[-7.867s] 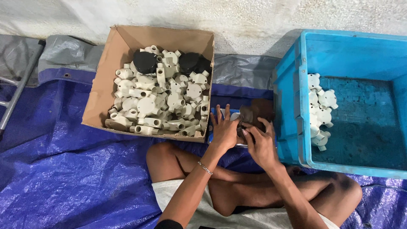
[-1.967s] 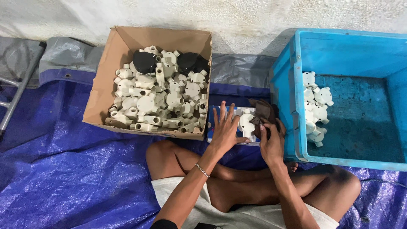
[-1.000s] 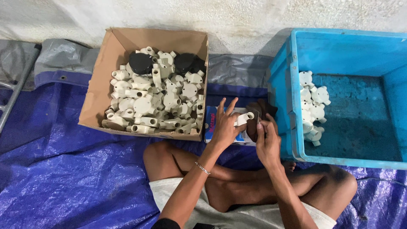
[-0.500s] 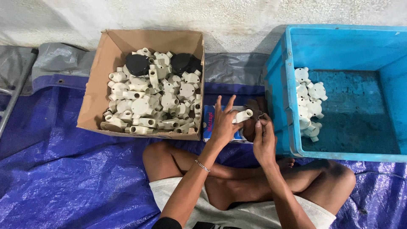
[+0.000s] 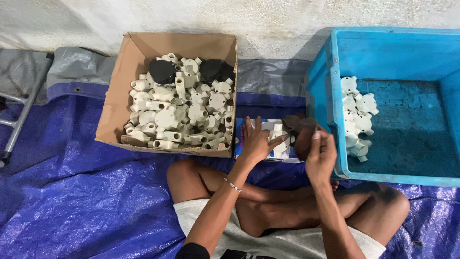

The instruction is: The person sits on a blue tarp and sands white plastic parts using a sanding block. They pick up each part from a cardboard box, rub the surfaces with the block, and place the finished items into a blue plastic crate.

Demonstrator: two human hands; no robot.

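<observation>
My left hand [image 5: 256,141] holds a white plastic conduit junction box [image 5: 279,135] in front of me, fingers spread around it. My right hand [image 5: 320,154] is closed on a dark brown rag-like piece [image 5: 299,127] touching the fitting's right side. Both hands hover over a small white and blue flat box [image 5: 277,152] on the tarp, between the cardboard box and the crate.
A cardboard box [image 5: 120,103] full of several white junction boxes [image 5: 184,112] and two black round ones [image 5: 162,71] stands left. A blue plastic crate [image 5: 397,48] at right holds several white fittings [image 5: 357,112]. Blue tarp [image 5: 72,201] covers the floor; my crossed legs lie below. A metal frame [image 5: 19,120] is at far left.
The white fitting has been turned in my left hand over the last second, and my right hand with the dark piece has stayed against it. The view shifted slightly.
</observation>
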